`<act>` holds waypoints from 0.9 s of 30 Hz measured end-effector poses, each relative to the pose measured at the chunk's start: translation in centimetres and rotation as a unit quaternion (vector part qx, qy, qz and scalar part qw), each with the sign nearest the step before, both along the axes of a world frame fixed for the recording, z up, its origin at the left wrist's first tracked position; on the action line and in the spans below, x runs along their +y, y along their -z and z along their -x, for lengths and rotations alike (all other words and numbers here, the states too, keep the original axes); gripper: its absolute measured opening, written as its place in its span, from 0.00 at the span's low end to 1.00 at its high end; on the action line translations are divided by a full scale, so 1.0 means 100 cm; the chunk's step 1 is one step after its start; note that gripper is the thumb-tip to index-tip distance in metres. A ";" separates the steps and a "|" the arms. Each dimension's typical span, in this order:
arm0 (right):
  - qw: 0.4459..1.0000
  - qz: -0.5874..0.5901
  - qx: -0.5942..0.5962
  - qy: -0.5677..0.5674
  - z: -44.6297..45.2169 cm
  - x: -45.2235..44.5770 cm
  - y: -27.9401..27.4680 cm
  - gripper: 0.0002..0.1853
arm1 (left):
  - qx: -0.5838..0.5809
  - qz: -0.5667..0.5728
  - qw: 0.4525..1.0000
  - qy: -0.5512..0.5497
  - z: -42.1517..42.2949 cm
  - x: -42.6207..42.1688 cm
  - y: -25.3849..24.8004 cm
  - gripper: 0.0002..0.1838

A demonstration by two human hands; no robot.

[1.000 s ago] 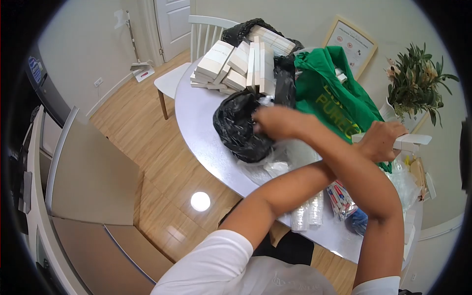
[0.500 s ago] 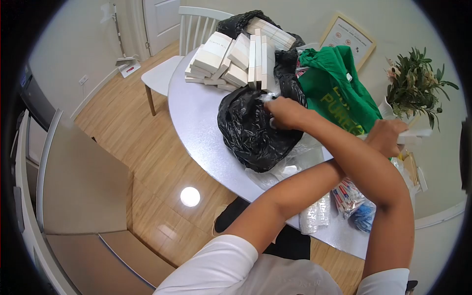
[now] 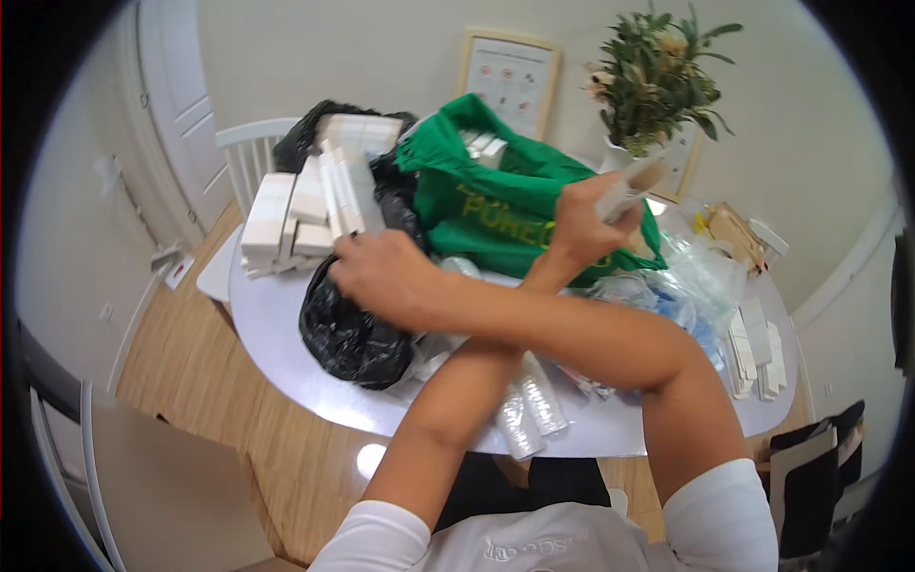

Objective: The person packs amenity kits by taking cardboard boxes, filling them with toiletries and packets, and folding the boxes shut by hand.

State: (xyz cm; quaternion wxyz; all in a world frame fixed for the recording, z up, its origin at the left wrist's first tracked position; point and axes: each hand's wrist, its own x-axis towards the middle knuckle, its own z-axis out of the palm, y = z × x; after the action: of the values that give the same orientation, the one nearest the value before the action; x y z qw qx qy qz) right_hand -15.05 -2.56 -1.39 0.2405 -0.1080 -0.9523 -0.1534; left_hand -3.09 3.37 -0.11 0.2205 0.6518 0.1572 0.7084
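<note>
My forearms are crossed. My left hand (image 3: 586, 229), reaching to the right, is closed around a flat white box (image 3: 631, 191) above the green bag (image 3: 486, 214) with yellow lettering. Out to the left, my right hand (image 3: 386, 276) has its fingers curled at the upper edge of a crumpled black plastic bag (image 3: 353, 334); the inside of that bag is mostly hidden. Stacked white boxes (image 3: 267, 214) lie just beyond this hand, and more white boxes (image 3: 360, 131) sit on a second black bag (image 3: 303, 141) behind them.
On the table (image 3: 286, 357) are clear plastic-wrapped rolls (image 3: 529, 405), clear bags (image 3: 701, 272), a blue item (image 3: 701, 334) and white boxes (image 3: 758, 353) at the right. A potted plant (image 3: 662, 81) and framed sign (image 3: 510, 81) stand behind. White chair (image 3: 253, 143) at the back left.
The view has swung right. My left hand has lifted the white box and tilted it upward. My right hand has moved to the black bag's upper left edge, beside the boxes.
</note>
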 end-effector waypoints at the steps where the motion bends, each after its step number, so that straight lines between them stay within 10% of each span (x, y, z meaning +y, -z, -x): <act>1: 0.997 -0.004 0.066 -0.043 -0.015 -0.020 -0.019 0.03 | 0.004 -0.006 1.000 0.010 0.001 0.001 0.000 0.14; 7: 0.954 -0.112 0.278 -0.024 -0.182 -0.074 -0.094 0.12 | 0.107 0.031 0.994 0.011 0.014 -0.024 -0.020 0.12; 9: 0.931 -0.162 0.323 0.057 -0.233 -0.078 -0.097 0.16 | 0.062 -0.162 0.985 0.010 0.013 -0.023 -0.025 0.13; 15: 0.930 -0.222 0.279 0.086 -0.276 -0.062 -0.089 0.15 | 0.146 -0.258 0.954 -0.035 0.005 -0.031 -0.034 0.13; 23: 0.950 -0.131 0.243 0.143 -0.286 -0.047 -0.086 0.13 | 0.156 -0.196 0.968 -0.032 -0.011 -0.041 -0.032 0.21; 27: 0.949 -0.044 0.300 0.088 -0.300 -0.029 -0.080 0.11 | 0.162 0.028 0.982 0.098 -0.021 -0.058 -0.025 0.26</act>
State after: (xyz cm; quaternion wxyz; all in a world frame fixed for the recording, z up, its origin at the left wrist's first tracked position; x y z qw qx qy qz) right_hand 14.99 -5.41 6.58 0.5053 -0.2216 -0.8152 -0.1763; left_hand -1.03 -2.41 2.38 0.2786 0.7635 0.1465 0.5639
